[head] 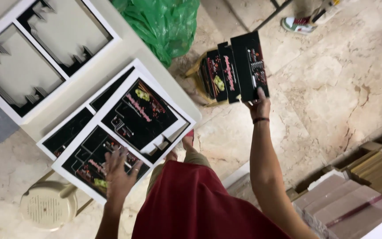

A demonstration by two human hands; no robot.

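Marble floor [332, 88] underfoot, pale table [111, 57] at upper left carrying white die-cut sheets [36, 57] and, nearer, a stack of printed black carton sheets [133, 115] with white margins; green plastic bag [164, 20] beyond the table edge, cream stool [49, 206] low left, bundled cardboard stacks [354, 199] at right. Left hand [119, 170] spread flat, fingers splayed, pressing on the nearest carton sheet, gripping nothing. Right hand [258, 106] stretched out over the floor (arm fully extended), fingers pinched closed on the lower edge of a flat black folded carton [239, 66], held upright and well apart from the table stack.
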